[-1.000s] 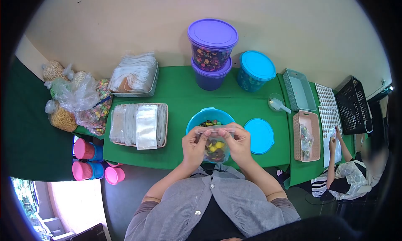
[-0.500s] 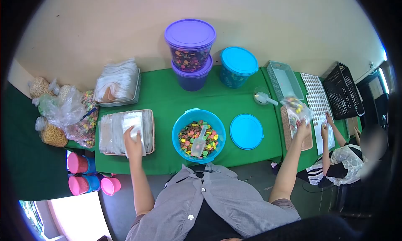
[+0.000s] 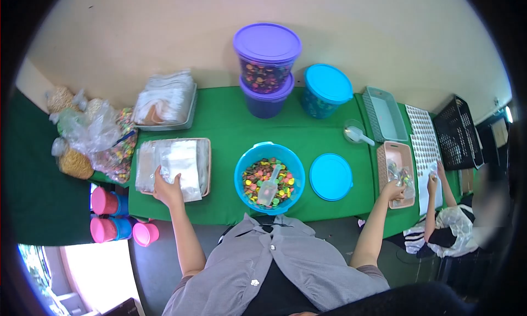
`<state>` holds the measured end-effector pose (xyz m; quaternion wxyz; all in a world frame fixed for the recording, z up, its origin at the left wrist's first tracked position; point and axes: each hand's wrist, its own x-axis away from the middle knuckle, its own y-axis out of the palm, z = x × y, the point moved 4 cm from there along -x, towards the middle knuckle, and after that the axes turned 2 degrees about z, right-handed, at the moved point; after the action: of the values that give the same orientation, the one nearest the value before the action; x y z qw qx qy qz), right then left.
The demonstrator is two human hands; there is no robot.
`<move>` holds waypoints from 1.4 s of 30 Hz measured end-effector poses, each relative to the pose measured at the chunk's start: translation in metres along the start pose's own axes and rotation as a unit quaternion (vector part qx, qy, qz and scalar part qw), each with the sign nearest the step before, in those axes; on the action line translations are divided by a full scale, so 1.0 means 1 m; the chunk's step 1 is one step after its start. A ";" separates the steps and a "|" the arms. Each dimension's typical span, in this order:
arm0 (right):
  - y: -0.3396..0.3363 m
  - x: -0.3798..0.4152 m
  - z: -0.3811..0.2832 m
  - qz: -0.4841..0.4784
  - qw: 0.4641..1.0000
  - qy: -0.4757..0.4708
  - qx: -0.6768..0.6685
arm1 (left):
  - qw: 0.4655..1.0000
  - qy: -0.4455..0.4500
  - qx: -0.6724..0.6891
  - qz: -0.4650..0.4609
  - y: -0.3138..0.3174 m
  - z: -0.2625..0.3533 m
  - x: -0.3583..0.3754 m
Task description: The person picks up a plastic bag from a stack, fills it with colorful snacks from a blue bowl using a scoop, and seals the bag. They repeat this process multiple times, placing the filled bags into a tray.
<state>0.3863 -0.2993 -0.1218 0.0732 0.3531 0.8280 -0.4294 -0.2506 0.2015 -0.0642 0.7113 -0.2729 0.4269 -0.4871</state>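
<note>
My left hand (image 3: 168, 189) rests at the front of a basket of clear plastic bags (image 3: 185, 165), thumb and forefinger spread over the bags. One bag lies askew over the basket's front rim. On the right, my right hand (image 3: 393, 191) is closed on the top of a small clear bag of colourful candies (image 3: 407, 179), inside a pink basket (image 3: 386, 151). In front of my body stands a blue tub (image 3: 240, 192) of multicoloured candies, with a clear scoop (image 3: 268, 192) lying in them. Its blue lid (image 3: 330, 176) is on the table beside it.
Purple-lidded tubs (image 3: 267, 47) are stacked at the back, beside a blue-lidded tub (image 3: 326, 91). A measuring cup with a scoop (image 3: 357, 133) lies near a grey-green basket (image 3: 385, 115). Filled bags (image 3: 90, 135) stand left. A co-worker's hands (image 3: 433, 179) work at the right.
My right hand has lowered the candy bag into the pink basket. My left hand has shifted slightly left and down, its fingers spreading, while a bag now sits askew on the pile.
</note>
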 end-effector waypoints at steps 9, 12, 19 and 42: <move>-0.099 0.163 -0.214 -0.299 0.853 -0.200 -0.379 | 0.815 -0.071 0.544 -0.185 -0.039 0.089 0.012; -0.146 0.259 -0.258 -0.608 0.628 -0.249 -0.416 | 0.763 -0.017 0.562 -0.319 -0.039 0.138 0.064; -0.215 0.333 -0.276 -0.733 0.380 -0.400 -0.398 | 0.770 0.100 0.534 -0.335 -0.070 0.190 0.093; -0.230 0.340 -0.260 -0.738 0.487 -0.295 -0.361 | 0.785 0.458 0.357 -0.217 -0.076 0.208 0.116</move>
<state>0.0328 -0.0112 0.0470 0.0903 -0.5924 0.7976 -0.0686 -0.0857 0.0597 0.0584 0.3550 0.1701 0.4275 -0.8138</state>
